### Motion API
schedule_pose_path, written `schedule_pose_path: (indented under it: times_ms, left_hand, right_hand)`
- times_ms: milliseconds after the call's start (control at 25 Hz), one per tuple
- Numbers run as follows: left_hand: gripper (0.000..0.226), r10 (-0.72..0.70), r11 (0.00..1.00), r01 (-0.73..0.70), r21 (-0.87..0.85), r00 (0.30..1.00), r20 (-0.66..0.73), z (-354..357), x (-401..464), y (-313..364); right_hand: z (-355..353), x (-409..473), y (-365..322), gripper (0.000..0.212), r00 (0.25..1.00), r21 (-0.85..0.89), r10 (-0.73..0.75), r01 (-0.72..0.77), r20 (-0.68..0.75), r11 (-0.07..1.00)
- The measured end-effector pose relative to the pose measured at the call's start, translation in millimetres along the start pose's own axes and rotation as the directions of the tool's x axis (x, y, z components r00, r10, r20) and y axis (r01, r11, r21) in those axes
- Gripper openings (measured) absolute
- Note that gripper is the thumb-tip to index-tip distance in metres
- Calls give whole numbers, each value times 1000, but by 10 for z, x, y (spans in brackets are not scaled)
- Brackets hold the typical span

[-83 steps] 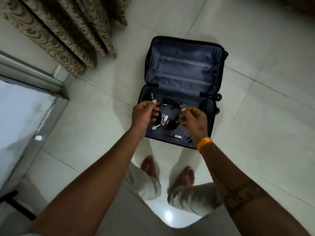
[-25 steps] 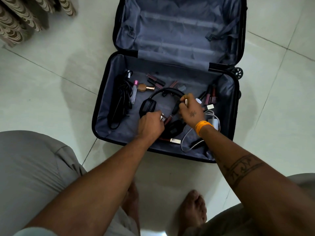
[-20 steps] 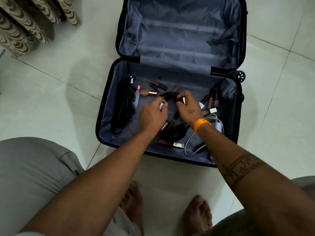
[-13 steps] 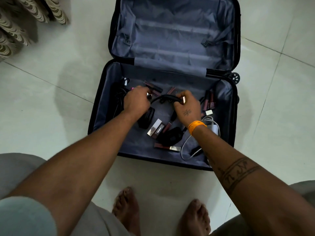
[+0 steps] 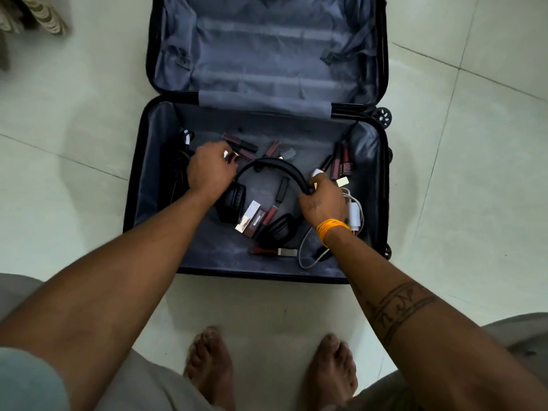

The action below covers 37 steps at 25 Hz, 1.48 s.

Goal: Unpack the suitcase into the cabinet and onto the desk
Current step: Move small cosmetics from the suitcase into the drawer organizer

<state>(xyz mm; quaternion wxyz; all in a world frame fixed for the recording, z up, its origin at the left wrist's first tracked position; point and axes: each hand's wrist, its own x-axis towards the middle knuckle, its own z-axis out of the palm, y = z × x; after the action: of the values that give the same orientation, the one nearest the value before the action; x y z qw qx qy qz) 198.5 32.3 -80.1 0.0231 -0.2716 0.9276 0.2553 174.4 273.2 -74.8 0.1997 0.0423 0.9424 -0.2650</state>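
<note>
While the right hand (image 5: 321, 200) grips the headphones (image 5: 268, 166) inside the suitcase (image 5: 139, 173), the left hand (image 5: 210, 170) pinches a lipstick (image 5: 234, 156).

floor (image 5: 74, 179): pale glossy tiles, thin grout lines
suitcase (image 5: 382, 203): lying open flat on it, dead centre
bare feet (image 5: 207, 366): standing at 6 o'clock
curtain (image 5: 44, 16): hem at 10 o'clock
</note>
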Motion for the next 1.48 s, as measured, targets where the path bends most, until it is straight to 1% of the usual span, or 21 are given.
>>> schedule_pose_path:
  times_ms: [40, 80, 120, 200, 280, 360, 440, 520, 600, 680, 760, 840, 880, 920, 960, 1040, 1120, 1240, 1320, 1400, 1480]
  left_hand:
    - [21, -34, 992, 26, -121, 997, -65, -18, 5, 54]
    - [21, -35, 980, 12, -197, 993, -117, -41, 15, 127]
    - [21, -10, 973, -25, -229, 989, -147, -61, 36, 207]
    - [22, 44, 970, -86, -229, 983, -179, -99, 81, 384]
    - [21, 92, 968, -136, -211, 975, -204, -68, 115, 505]
    - [15, 106, 964, -142, -226, 981, -165, 22, 110, 574]
    - [9, 99, 970, -109, -217, 993, -58, 95, 99, 671]
    - [13, 170, 980, -165, -110, 985, 39, 171, 118, 791]
    - [31, 271, 957, -283, 65, 951, 150, 245, 192, 928]
    - [45, 327, 893, -389, 226, 906, 267, 307, 272, 1033]
    - [47, 341, 826, -452, 336, 876, 341, 372, 296, 1086]
    - [43, 346, 785, -486, 385, 858, 379, 440, 299, 1118]
    - [39, 343, 788, -486, 378, 856, 386, 461, 298, 1119]
    - [35, 328, 817, -461, 346, 865, 379, 467, 302, 1108]
    - [32, 293, 866, -407, 290, 884, 364, 453, 323, 1084]
    - [27, 202, 956, -258, 137, 922, 329, 396, 367, 1000]
    - [24, 150, 984, -173, 48, 937, 315, 343, 382, 914]
    - [23, 147, 985, -170, 42, 934, 326, 329, 409, 818]
    - [23, 153, 980, -187, 74, 932, 329, 346, 418, 804]
    - [23, 202, 959, -257, 122, 917, 343, 372, 411, 844]
    - [31, 269, 916, -359, 181, 882, 388, 407, 380, 882]
  right_hand:
    - [31, -17, -16, 24, 1000, 32, -1, 0, 16, 999]
    - [60, -27, -44, 22, 999, 73, -3, 0, 39, 997]
    - [81, -29, -84, 20, 997, 125, -17, 8, 70, 992]
    - [105, -10, -168, 18, 990, 233, -79, 49, 120, 971]
    - [81, 1, -199, 17, 990, 292, -90, 56, 105, 955]
    - [6, 38, -129, 13, 999, 324, -30, 18, 33, 946]
    - [-95, 123, -3, 15, 997, 321, 38, -13, -71, 947]
    - [-200, 237, 87, 19, 981, 269, 57, -6, -184, 963]
    - [-275, 348, 93, 26, 976, 165, 23, 13, -218, 986]
    - [-293, 414, 39, 33, 985, -20, -20, 17, -169, 1000]
    - [-276, 469, -20, 44, 994, -179, -27, 7, -107, 984]
    - [-253, 513, -49, 53, 997, -243, -6, -15, -83, 970]
    - [-248, 531, -65, 56, 997, -245, 6, -26, -79, 969]
    - [-246, 548, -80, 56, 997, -237, 26, -43, -75, 971]
    - [-248, 566, -91, 56, 997, -224, 45, -59, -66, 973]
    - [-238, 603, -71, 54, 997, -182, 76, -80, -26, 980]
    - [-201, 609, -14, 48, 996, -139, 89, -88, 1, 986]
    - [-101, 579, 40, 40, 997, -60, 76, -76, -7, 995]
    - [-63, 548, 42, 39, 998, 33, 61, -60, -35, 998]
    - [-76, 548, 38, 47, 996, 142, 74, -67, -50, 988]
    - [-42, 581, 38, 50, 996, 250, 80, -69, -34, 966]
